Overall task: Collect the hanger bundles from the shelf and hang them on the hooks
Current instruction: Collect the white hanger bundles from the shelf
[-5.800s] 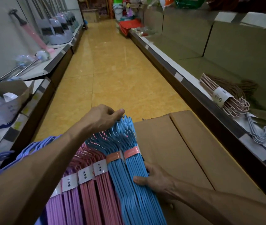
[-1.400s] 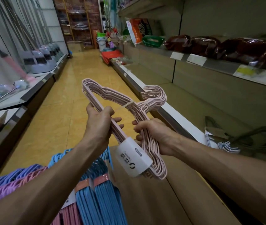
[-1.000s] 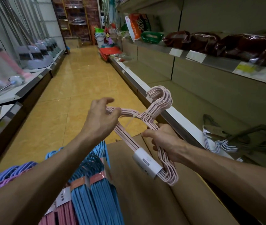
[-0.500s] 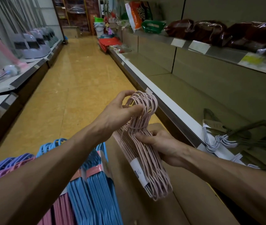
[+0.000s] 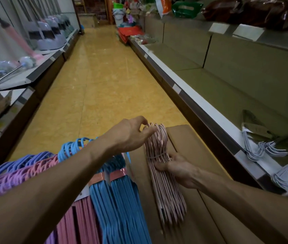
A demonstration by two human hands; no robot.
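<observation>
No legible text anywhere: shelf-edge tags blank or blurred, print on the blue hanger bundles' paper band too smeared to read.

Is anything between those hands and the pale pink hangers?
No. The left hand pinches the hook end of the pale pink hanger bundle, and the right hand grips its middle. No hanging hooks are in view.

pale pink hanger bundle, blue hanger bundles
</observation>
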